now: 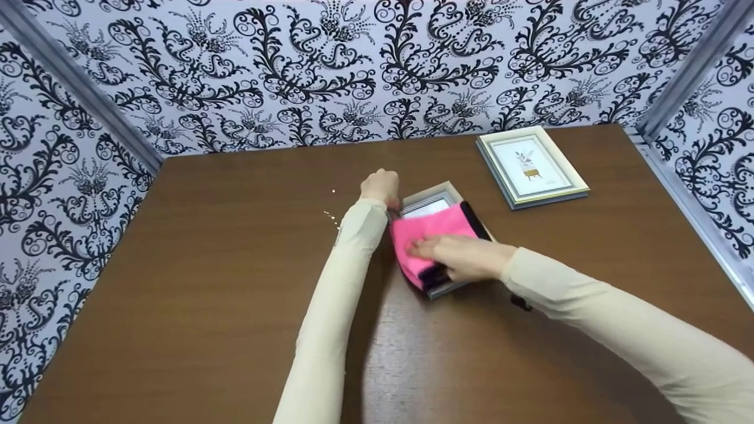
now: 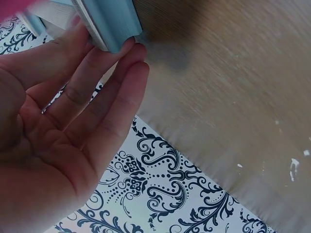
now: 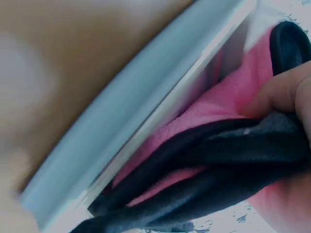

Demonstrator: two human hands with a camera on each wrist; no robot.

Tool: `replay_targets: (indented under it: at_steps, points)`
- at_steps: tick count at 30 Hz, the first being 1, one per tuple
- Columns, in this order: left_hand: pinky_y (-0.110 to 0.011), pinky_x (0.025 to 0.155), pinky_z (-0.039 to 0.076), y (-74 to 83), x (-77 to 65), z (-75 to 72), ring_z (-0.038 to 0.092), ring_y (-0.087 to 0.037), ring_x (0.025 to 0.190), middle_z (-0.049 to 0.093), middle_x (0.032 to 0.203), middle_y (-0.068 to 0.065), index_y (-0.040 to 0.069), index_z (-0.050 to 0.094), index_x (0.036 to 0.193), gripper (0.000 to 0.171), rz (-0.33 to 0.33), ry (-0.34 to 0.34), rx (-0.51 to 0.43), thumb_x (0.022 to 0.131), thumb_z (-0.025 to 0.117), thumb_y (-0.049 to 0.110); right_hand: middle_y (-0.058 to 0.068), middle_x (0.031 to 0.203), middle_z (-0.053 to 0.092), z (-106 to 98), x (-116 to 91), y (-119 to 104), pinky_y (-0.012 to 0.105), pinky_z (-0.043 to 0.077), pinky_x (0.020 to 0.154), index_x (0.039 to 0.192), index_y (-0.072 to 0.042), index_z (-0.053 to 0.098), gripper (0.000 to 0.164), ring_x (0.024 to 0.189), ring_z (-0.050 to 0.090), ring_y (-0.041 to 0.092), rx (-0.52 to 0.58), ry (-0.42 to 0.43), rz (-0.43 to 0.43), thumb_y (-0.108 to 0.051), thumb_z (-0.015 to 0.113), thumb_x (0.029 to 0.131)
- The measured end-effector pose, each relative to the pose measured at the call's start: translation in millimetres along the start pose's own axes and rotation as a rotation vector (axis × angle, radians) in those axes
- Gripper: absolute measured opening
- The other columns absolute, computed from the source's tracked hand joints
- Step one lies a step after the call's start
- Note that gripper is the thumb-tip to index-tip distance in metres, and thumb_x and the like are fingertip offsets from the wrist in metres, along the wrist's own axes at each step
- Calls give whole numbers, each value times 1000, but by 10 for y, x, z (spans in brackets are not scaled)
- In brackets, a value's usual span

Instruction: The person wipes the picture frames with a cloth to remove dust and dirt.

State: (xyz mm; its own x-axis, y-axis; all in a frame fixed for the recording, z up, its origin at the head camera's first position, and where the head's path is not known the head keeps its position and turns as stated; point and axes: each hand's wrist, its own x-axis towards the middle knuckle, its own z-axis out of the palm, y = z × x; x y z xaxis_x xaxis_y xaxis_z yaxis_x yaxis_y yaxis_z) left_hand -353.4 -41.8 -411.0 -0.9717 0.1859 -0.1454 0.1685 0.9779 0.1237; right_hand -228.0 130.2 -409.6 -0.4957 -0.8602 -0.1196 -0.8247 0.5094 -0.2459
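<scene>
A picture frame lies at an angle on the table, partly covered by a pink cloth with black edging. My left hand pinches the frame's far left side; the left wrist view shows thumb and fingertips at the blue-grey moulding. With my right hand I hold the cloth against the frame's face. In the right wrist view, folds of the black edging bunch between thumb and fingers, beside the frame's grey edge. Most of the picture is hidden under the cloth.
A second frame, with a cream border and a plant picture, lies at the back right, seemingly stacked on another. Small white specks mark the brown table left of my left hand. Patterned walls enclose the back and sides.
</scene>
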Motion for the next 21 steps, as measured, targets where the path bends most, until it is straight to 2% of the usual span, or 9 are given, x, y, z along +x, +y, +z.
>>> replay_targets:
  at_steps: [6, 10, 16, 21]
  points:
    - [-46, 80, 54, -33, -11, 12, 62, -35, 103, 64, 117, -16, 5, 71, 105, 35, 5, 9, -7, 71, 78, 11, 17, 142, 46, -53, -320, -221, 44, 36, 105, 137, -2, 52, 63, 130, 44, 30, 34, -133, -75, 17, 58, 77]
    - [-45, 79, 54, -49, -6, 11, 63, -36, 102, 65, 115, -17, 4, 72, 105, 35, 12, 18, -8, 72, 77, 10, 16, 141, 49, -76, -401, -248, 44, 37, 105, 135, -2, 55, 60, 131, 45, 27, 81, -158, -95, 19, 52, 79]
    - [-45, 79, 54, -56, -14, 14, 64, -36, 102, 66, 115, -18, 4, 72, 105, 37, 17, 30, -9, 70, 81, 13, 18, 141, 47, -43, -264, -192, 42, 35, 105, 137, 1, 50, 62, 131, 44, 29, 109, -82, -87, 18, 53, 78]
    - [-45, 79, 54, -43, -9, 29, 63, -35, 102, 65, 115, -17, 4, 72, 103, 36, 12, 31, -25, 70, 82, 14, 23, 149, 32, -22, -23, -100, 44, 27, 110, 144, 3, 38, 66, 139, 29, 34, 113, -70, -30, 9, 62, 83]
